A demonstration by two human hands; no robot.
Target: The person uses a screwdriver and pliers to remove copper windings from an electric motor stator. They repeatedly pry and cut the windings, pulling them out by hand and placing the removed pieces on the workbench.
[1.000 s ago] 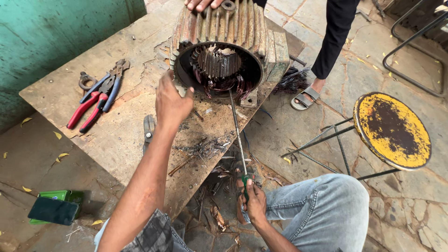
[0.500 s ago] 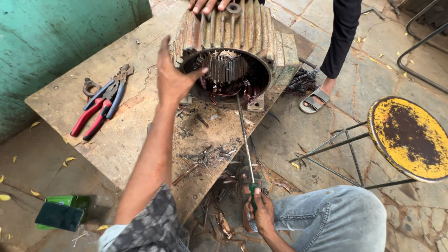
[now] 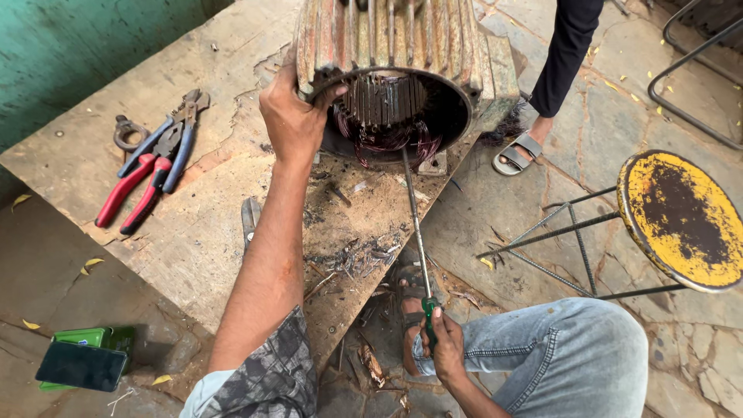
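- The left hand (image 3: 292,116) stays clamped on the rim of the ribbed motor housing (image 3: 402,58), as a second ago.
- The right hand (image 3: 443,346) keeps gripping a long screwdriver (image 3: 416,224); its tip, far from the grip, now seems deeper among the copper windings (image 3: 387,139).

red pliers (image 3: 128,193), blue pliers (image 3: 166,143), yellow stool (image 3: 681,217)

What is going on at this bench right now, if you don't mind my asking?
A person's left hand grips the rim of a rusty finned motor housing on the wooden bench. The right hand holds a long green-handled screwdriver, its tip inside among the copper windings. Pliers lie nearby; another person stands behind.
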